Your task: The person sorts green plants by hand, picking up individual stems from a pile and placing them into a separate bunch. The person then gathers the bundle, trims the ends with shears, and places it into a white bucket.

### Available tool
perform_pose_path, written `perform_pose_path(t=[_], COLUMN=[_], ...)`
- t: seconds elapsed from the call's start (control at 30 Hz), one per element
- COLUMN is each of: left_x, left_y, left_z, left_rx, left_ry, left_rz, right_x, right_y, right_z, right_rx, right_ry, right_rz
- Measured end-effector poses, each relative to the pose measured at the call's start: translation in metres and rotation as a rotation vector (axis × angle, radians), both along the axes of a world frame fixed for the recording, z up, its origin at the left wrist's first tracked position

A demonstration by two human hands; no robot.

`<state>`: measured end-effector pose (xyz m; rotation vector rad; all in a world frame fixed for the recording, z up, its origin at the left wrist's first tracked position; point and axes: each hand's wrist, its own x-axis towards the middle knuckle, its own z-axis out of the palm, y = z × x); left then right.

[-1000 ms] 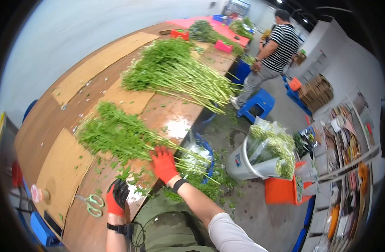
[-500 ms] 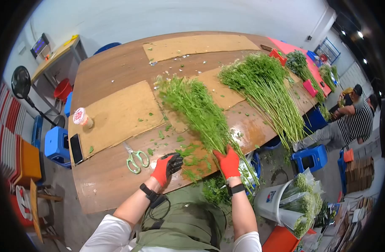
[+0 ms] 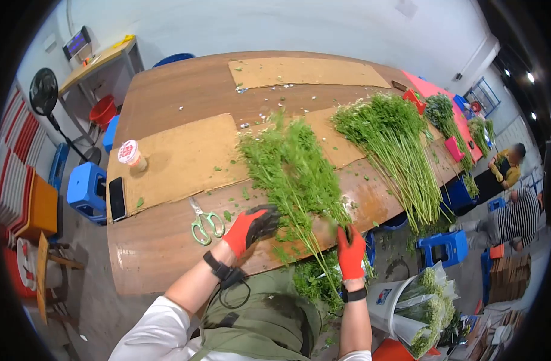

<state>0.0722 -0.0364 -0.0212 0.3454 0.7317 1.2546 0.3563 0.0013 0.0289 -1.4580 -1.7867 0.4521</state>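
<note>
A bunch of feathery green flower stems (image 3: 296, 171) lies across the front of the wooden table, slightly smeared by motion, its bare ends toward me. My right hand (image 3: 351, 256), in a red glove, is closed at the lower ends of the right-hand stems. Several stems to its left hang over the table edge, apart from that hand. My left hand (image 3: 251, 230), in a red glove with dark fingers, is beside the bunch's left edge, fingers stretched out, apparently with nothing in them. Green-handled scissors (image 3: 207, 227) lie open to the left of it.
A larger bunch of stems (image 3: 396, 153) lies to the right on the table (image 3: 167, 256). Cardboard (image 3: 185, 168) carries a drink cup (image 3: 132, 156); a phone (image 3: 117, 198) is nearby. A bucket of wrapped flowers (image 3: 386, 298) stands at lower right. Another person (image 3: 516, 213) is beyond blue stools.
My right hand has moved right and the stems have spread into two parts. My left hand has come up to the bunch's left side. The camera view has shifted a little.
</note>
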Motion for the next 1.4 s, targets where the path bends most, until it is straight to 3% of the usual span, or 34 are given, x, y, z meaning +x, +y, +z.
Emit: perform_pose_path(t=[0.13, 0.27, 0.37, 0.4, 0.47, 0.5, 0.53, 0.57, 0.6, 0.63, 0.67, 0.73, 0.77, 0.8, 0.83, 0.87, 0.9, 1.0, 1.07, 1.13, 1.2, 1.23, 1.3, 1.33, 1.4], left_x=[-0.011, -0.021, -0.023, -0.02, -0.015, -0.006, 0.004, 0.017, 0.026, 0.026, 0.035, 0.052, 0.05, 0.048, 0.046, 0.046, 0.047, 0.055, 0.037, 0.008, -0.012, -0.033, -0.086, -0.096, -0.097], left_y=[0.029, 0.052, 0.044, 0.035, 0.018, 0.015, 0.008, -0.002, -0.008, -0.009, -0.013, -0.026, -0.027, -0.026, -0.026, -0.027, -0.029, -0.031, -0.028, -0.009, -0.009, -0.006, 0.006, 0.005, 0.004], left_z=[0.006, -0.025, -0.046, -0.038, -0.003, -0.018, -0.032, -0.001, 0.016, 0.008, 0.012, 0.032, 0.039, 0.025, -0.003, -0.018, 0.02, 0.015, -0.034, 0.027, 0.052, 0.044, 0.027, 0.031, 0.019], left_rx=[0.172, -0.028, 0.64, 0.629, 0.157, 0.63, 0.634, 0.601, 0.564, 1.0, 1.007, -0.183, -0.064, -0.063, -0.038, -0.015, 0.123, 0.334, 0.429, 0.16, 0.055, 0.088, 0.134, 0.082, 0.038], left_ry=[-0.117, -0.093, 0.749, 0.738, 0.688, 0.964, 0.95, 0.858, 0.767, 1.555, 1.548, 0.46, 0.373, 0.375, 0.404, 0.431, 0.445, 0.544, 1.03, 0.275, 0.183, 0.081, 0.006, -0.064, 0.059], left_rz=[0.006, 0.097, 0.193, 0.173, -0.166, 0.003, -0.02, 0.021, 0.062, 0.182, 0.176, -0.003, -0.085, -0.087, -0.051, -0.014, -0.004, 0.05, 0.329, 0.324, 0.36, 0.438, 0.582, 0.544, 0.416], right_x=[0.015, 0.024, 0.042, 0.047, 0.027, 0.02, 0.008, -0.005, -0.018, -0.031, -0.047, -0.075, -0.085, -0.094, -0.102, -0.103, -0.104, -0.089, -0.068, -0.035, 0.001, 0.024, 0.081, 0.102, 0.121], right_y=[-0.043, -0.085, -0.101, -0.11, -0.104, -0.1, -0.091, -0.081, -0.07, -0.061, -0.056, -0.053, -0.052, -0.052, -0.054, -0.056, -0.059, -0.068, -0.074, -0.089, -0.101, -0.109, -0.129, -0.139, -0.151], right_z=[-0.016, -0.012, -0.049, -0.054, -0.026, -0.021, -0.017, -0.013, -0.011, -0.009, -0.009, -0.014, -0.018, -0.023, -0.03, -0.029, -0.026, -0.007, 0.002, -0.001, -0.014, -0.027, -0.055, -0.063, -0.071], right_rx=[-0.116, -0.323, -0.358, -0.338, -0.657, -0.734, -0.696, -0.658, -0.483, -0.309, -0.314, -0.316, -0.258, -0.201, 0.031, 0.029, 0.016, 0.056, 0.063, -0.151, -0.147, -0.105, -0.273, -0.358, -0.502], right_ry=[0.085, 0.016, 0.009, 0.002, 0.368, 0.553, 0.578, 0.6, 0.415, 0.226, 0.148, 0.076, 0.078, 0.079, 0.015, 0.014, -0.047, -0.136, -0.225, -0.315, -0.345, -0.313, -0.522, -0.617, -0.717], right_rz=[0.052, 0.096, 0.167, 0.212, 0.226, 0.205, 0.26, 0.317, 0.378, 0.438, 0.389, 0.343, 0.395, 0.446, 0.401, 0.4, 0.391, 0.419, 0.461, 0.466, 0.484, 0.451, 0.339, 0.338, 0.373])
